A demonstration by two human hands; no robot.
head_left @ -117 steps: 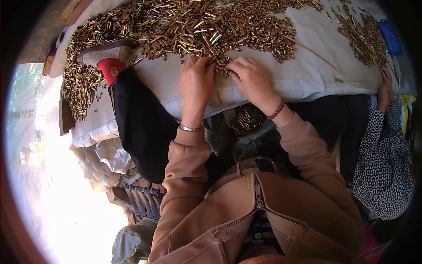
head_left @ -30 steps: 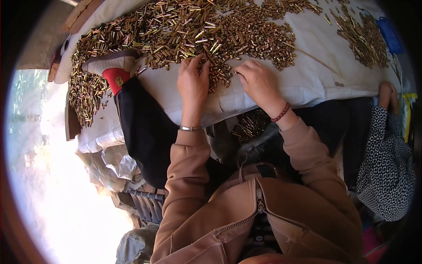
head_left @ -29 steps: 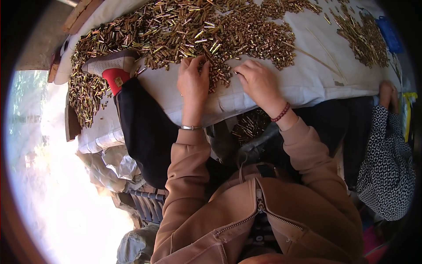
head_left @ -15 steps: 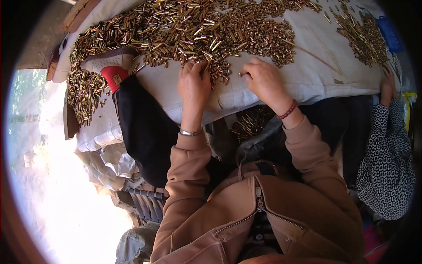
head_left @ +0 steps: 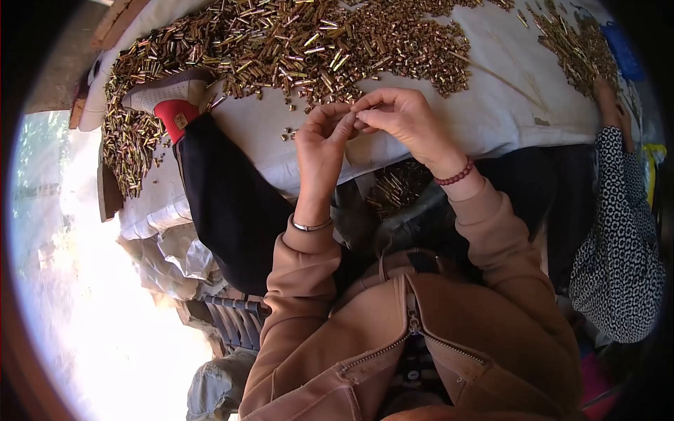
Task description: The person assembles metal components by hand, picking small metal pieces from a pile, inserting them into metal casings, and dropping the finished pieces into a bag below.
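Above the near edge of a white cloth [head_left: 491,119], my two hands meet at the fingertips. My left hand [head_left: 322,140], with a silver bangle at the wrist, is closed with thumb and fingers pinched. My right hand [head_left: 406,125], wearing a dark red bead bracelet, pinches against the left fingertips. Whatever lies between them is too small and covered to make out. Just beyond the hands spreads a heap of small brass-coloured metal tubes and short sleeves [head_left: 302,52]. A few loose brass pieces [head_left: 288,133] lie beside my left hand.
A foot in a grey shoe and red sock [head_left: 172,112] rests on the cloth at left. Thin sticks [head_left: 509,88] lie at right, near another brass pile [head_left: 579,52] and a co-worker's hand [head_left: 607,102]. Below the edge, a dark container [head_left: 393,193] holds more brass tubes.
My hands have come together from apart, the left leaving the heap's edge and the right moving left. A few pieces now lie left of my left hand. The co-worker's hand has moved toward the right-hand pile.
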